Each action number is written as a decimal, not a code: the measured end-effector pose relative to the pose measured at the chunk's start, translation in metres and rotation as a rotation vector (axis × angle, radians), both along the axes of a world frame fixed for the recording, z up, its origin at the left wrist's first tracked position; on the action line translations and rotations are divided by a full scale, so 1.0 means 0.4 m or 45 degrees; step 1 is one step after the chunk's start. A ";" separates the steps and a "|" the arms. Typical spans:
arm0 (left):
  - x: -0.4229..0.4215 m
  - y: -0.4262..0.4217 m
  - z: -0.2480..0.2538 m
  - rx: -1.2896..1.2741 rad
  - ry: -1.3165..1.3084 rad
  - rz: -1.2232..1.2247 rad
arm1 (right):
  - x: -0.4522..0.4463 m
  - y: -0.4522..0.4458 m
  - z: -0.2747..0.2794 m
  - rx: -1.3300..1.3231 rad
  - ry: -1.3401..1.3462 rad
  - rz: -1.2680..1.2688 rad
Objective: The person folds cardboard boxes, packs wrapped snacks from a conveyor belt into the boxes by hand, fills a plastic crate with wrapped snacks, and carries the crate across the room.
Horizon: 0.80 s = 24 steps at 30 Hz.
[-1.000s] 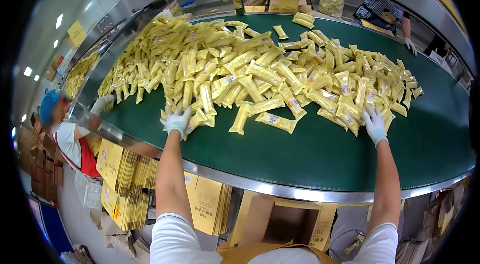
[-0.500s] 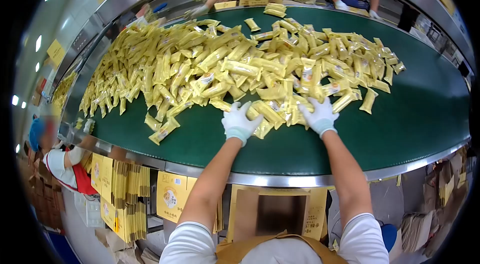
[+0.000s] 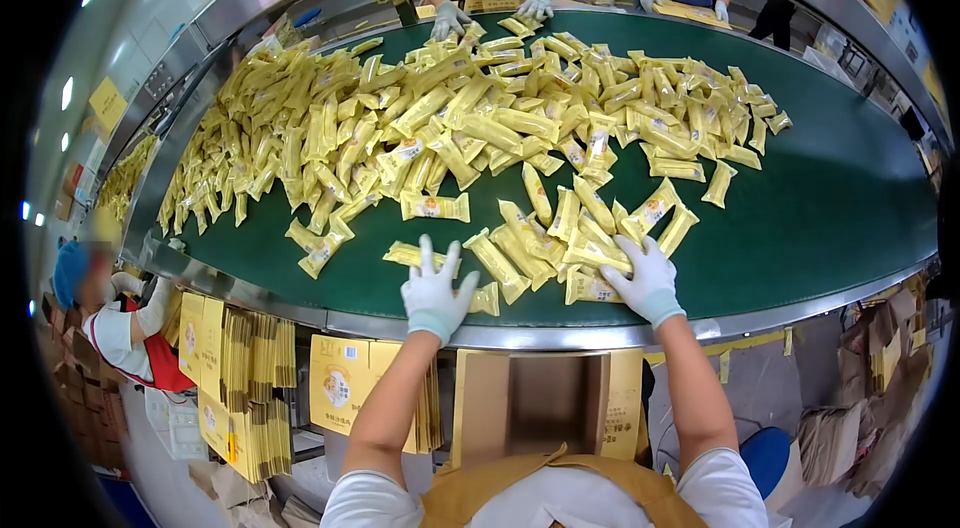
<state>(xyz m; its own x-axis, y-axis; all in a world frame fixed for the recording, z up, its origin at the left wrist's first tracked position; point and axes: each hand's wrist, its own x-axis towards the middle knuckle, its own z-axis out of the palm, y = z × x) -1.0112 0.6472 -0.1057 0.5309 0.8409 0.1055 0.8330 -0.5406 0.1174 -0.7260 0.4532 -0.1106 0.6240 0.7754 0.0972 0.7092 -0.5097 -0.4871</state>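
Note:
My left hand, in a white glove, lies with its fingers spread over the near side of the green belt. It touches a yellow wrapped snack packet and is beside another one. My gloved right hand rests against the right side of a small group of packets, fingers apart and thumb turned inward. These packets lie between my hands, apart from most of the big heap behind them. Below the belt's metal edge, an open cardboard box stands in front of my body.
The green conveyor belt has a raised metal rim. Folded yellow cartons stand at lower left. Across the belt, two people work with gloved hands near the heap and far edge. Another person in a red apron is at left.
Both my hands have moved toward me, bringing a group of packets nearer the belt's front edge. Across the belt, one person's gloved hands now reach the heap's back.

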 end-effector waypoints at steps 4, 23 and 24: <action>-0.082 0.019 0.059 -0.081 -0.002 -0.155 | 0.044 -0.072 -0.006 0.310 -0.040 -0.080; -0.124 0.214 0.112 -0.120 -0.044 -0.718 | 0.206 -0.195 0.013 -0.305 -0.365 0.278; -0.114 0.226 0.090 -0.165 0.031 -0.689 | 0.179 -0.191 0.031 -0.317 -0.275 0.245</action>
